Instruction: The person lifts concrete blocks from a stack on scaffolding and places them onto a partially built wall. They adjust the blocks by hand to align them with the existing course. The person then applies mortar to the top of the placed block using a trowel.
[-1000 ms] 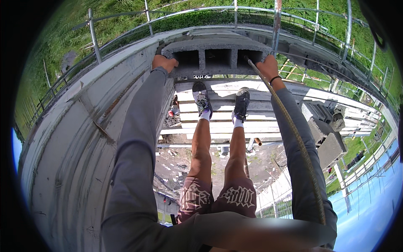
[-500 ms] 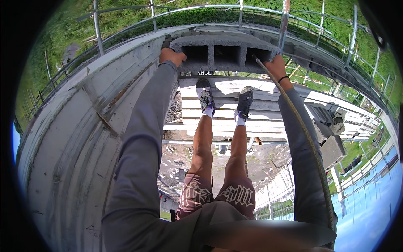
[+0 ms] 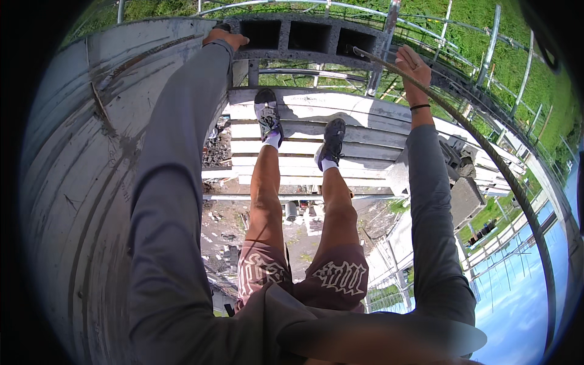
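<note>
A grey hollow concrete block [image 3: 283, 41] with three cavities lies on the wall top ahead of me. My left hand [image 3: 225, 39] is closed on its left end, the thumb over the near edge. Just off the right end, my right hand [image 3: 415, 68] is open, its fingers stretched and holding nothing. A ribbed steel bar [image 3: 465, 121] runs out of the block's right cavity, passes by my right hand and bends down to the lower right. Where the bar goes inside the cavity is hidden.
I stand on light wooden planks [image 3: 304, 131], with gaps showing the ground far below. A grey concrete wall [image 3: 67, 182] rises on the left. Metal scaffold poles [image 3: 490, 45] stand beyond the block and to the right. More concrete blocks [image 3: 467, 198] rest at right.
My right hand has let go of the block's right end and opened beside it. The steel bar has swung outward to the right. My left hand keeps its hold as the view shifts.
</note>
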`<act>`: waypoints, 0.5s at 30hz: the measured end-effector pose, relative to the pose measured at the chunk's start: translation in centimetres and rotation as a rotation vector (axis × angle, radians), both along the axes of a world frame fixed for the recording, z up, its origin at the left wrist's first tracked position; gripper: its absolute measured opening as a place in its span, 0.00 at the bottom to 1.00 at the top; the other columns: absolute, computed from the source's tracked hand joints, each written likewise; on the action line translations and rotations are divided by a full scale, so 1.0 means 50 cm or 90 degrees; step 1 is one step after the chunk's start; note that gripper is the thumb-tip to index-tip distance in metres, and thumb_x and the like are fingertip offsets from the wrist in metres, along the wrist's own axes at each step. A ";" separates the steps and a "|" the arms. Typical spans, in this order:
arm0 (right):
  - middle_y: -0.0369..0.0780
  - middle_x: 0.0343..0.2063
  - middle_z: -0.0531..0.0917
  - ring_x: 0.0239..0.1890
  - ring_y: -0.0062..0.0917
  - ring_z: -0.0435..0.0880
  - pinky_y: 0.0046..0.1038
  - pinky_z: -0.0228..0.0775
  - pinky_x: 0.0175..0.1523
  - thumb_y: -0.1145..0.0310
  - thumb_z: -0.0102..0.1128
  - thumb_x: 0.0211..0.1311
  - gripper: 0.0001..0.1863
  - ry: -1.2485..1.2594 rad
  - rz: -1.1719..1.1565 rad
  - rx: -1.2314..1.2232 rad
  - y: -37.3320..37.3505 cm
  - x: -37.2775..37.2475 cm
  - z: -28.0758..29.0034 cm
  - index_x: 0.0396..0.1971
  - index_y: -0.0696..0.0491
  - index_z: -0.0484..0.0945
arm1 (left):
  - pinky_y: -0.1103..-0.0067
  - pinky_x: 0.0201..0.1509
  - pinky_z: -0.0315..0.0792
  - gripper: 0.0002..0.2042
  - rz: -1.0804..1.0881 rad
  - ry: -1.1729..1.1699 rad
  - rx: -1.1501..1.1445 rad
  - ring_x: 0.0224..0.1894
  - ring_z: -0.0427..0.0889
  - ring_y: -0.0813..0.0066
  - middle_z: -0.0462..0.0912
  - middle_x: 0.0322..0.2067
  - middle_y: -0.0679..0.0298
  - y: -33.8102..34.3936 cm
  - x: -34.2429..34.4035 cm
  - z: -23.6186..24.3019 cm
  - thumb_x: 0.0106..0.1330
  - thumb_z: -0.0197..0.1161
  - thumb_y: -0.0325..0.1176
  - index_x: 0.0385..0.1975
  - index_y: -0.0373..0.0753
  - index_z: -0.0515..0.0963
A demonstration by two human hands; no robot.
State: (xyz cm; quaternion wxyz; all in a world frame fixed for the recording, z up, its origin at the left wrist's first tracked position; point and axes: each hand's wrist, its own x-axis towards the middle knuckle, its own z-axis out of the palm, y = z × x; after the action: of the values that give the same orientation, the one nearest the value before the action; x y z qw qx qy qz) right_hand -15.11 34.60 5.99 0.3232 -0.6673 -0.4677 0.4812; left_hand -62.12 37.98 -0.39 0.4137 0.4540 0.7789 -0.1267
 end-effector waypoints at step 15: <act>0.45 0.41 0.89 0.33 0.21 0.87 0.23 0.79 0.37 0.79 0.54 0.69 0.15 0.003 -0.046 0.043 -0.328 0.179 0.140 0.54 0.65 0.78 | 0.75 0.65 0.71 0.30 0.418 -0.114 0.417 0.62 0.80 0.62 0.82 0.59 0.55 -0.320 0.228 0.112 0.64 0.65 0.44 0.66 0.39 0.73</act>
State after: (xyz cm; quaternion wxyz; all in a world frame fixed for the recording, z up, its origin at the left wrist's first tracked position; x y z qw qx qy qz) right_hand -6.16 18.19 12.98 0.3638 -0.6713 -0.4589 0.4544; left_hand -50.71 21.96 5.19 0.3322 0.2992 0.8415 0.3034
